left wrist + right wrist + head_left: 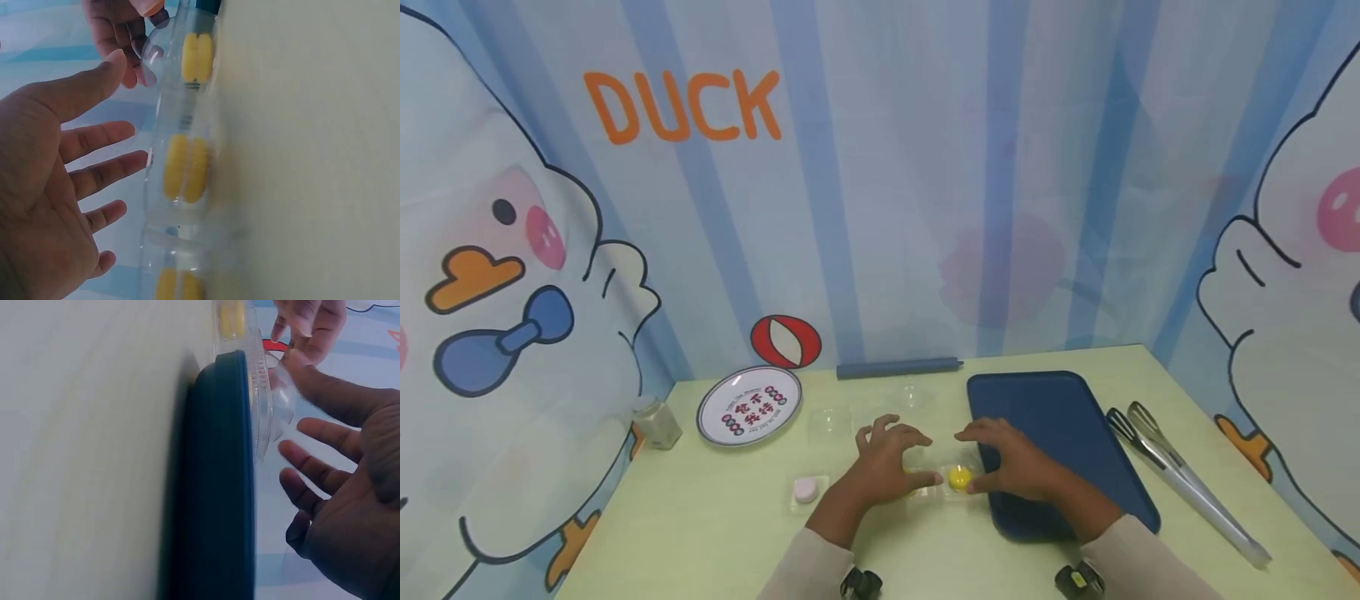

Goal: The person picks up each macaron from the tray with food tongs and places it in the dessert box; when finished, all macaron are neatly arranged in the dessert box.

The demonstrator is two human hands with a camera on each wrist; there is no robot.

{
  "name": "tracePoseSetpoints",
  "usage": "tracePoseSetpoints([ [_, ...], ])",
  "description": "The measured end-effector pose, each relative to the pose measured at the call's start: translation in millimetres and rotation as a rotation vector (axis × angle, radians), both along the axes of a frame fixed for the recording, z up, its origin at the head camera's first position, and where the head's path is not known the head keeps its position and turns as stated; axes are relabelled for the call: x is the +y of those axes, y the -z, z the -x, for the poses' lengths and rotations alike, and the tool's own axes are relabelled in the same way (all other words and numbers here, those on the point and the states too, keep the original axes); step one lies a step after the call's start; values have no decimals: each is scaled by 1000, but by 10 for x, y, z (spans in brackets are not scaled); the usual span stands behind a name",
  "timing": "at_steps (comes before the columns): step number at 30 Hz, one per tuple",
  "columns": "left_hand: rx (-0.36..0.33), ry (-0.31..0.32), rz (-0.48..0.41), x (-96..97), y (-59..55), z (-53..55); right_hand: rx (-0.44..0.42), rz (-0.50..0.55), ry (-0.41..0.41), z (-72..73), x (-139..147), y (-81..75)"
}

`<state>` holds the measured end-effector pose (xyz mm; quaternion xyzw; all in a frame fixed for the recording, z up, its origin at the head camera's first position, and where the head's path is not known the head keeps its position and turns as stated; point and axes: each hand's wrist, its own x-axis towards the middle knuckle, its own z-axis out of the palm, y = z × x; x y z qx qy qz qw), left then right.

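A yellow macaron [959,477] sits in a clear plastic case, between my two hands. My left hand [887,458] is at the case's left with its fingers spread, partly covering a neighbouring case. On the right, my right hand [1018,462] reaches over the tray's edge, thumb close to the macaron. In the left wrist view several cased yellow macarons [186,167] stand in a row beside the left hand [56,169]. The right wrist view has the right hand [344,481] with loosely bent fingers, thumb tip right at a clear domed lid [282,400].
A dark blue tray [1060,417] lies at right, with metal tongs [1195,487] beyond it. A pale pink macaron [805,490] sits in a case at left. Behind are clear plastic pieces [830,423], a printed plate [749,400], a blue rod [898,367] and a small box [657,423].
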<state>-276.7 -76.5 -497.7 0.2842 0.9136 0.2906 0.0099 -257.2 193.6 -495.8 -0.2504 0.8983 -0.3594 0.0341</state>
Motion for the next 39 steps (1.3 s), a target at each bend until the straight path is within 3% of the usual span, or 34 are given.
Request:
tracePoseSetpoints([
  [9,-40,-50,30,-106,-144,183,33,49,-12,98,-137,-74],
  [16,-114,-110,53,-139,-201,362,41,108,20,227,-217,-99],
  [27,-125,-151,65,-133,-183,570,-24,96,72,510,-356,-133],
  [39,-146,-200,81,-110,-140,777,-154,96,87,656,-513,-199],
])
